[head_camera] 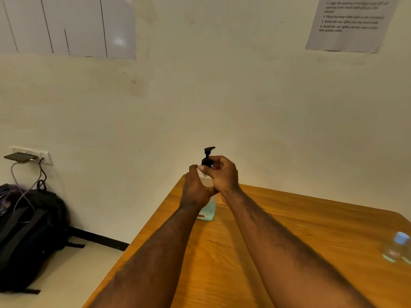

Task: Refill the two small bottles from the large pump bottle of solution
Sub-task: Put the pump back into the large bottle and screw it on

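Observation:
The large pump bottle (pixel 209 211) stands upright near the far left corner of the wooden table (pixel 289 230); it is clear with pale blue liquid low inside. My left hand (pixel 195 187) wraps around its body. My right hand (pixel 222 174) pinches the collar of its black pump head (pixel 209 155), whose nozzle sticks up above my fingers. One small clear bottle (pixel 398 247) with a light blue cap stands at the table's right edge, partly cut off by the frame. A second small bottle is not in view.
The wall is close behind the table. A black backpack (pixel 29 236) lies on the floor to the left, below a wall socket (pixel 33 154) with a phone and cables. A printed sheet (pixel 353 21) hangs at the upper right.

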